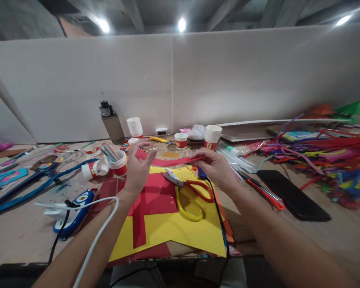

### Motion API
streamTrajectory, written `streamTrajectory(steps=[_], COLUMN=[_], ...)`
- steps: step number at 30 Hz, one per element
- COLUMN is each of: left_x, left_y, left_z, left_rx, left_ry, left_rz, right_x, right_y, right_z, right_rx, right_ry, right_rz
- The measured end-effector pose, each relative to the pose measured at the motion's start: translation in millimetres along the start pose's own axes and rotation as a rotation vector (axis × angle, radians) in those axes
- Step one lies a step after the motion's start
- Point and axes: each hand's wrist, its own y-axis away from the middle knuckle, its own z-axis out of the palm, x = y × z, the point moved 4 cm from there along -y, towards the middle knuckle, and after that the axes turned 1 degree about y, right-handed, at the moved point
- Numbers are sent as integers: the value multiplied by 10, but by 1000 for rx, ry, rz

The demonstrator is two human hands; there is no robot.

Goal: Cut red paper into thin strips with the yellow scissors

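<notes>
A curved red paper strip [174, 162] spans the gap between my two hands above the table. The fingers of my right hand [214, 166] pinch its right end. Its left end rests inside my left hand [138, 168], whose thumb and forefinger stand somewhat apart. Below lie a yellow paper sheet [165, 232], a red paper piece [160, 196] and another red strip [139, 226]. Scissors [195, 196] with one red and one yellow handle loop lie on the sheets, blades parted, touched by neither hand.
Left are a cup holding pens [117, 166], a tipped cup [91, 170] and a blue-and-white power strip [78, 212]. A bottle [112, 126] and stacked cups [213, 136] stand behind. Right are a red cutter [267, 196], a black phone [294, 196] and colourful strips [348, 160]. A white cable [108, 224] crosses my left arm.
</notes>
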Motion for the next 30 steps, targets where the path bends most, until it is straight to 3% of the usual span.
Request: streamTrajectory(steps=[3,7,10,12,15,20,24,30], left_x=[306,401,359,326,275,208,163,206], left_y=[-11,-52,-100,-98,12,247,299,260], left_z=[-89,-204,-240,-131,146,451,484,463], left_rx=[5,28,47,-114,-463,-704,-747,-721], left_ry=[-227,-363,-347,-365,-286,-128,-165,-222], left_rz=[314,428,401,369,274,119,22,26], right_x=[-60,-125,-133,-138,-171,-284,-325,-301], right_y=[0,5,1,5,30,90,102,87], right_z=[-44,-116,-167,-165,-99,44,43,-20], right_rx=[-37,-37,-11,-17,-63,-160,-150,-78], right_ry=[87,251,294,300,266,200,180,231], right_rz=[-80,-194,-198,-197,-212,-230,-233,-261])
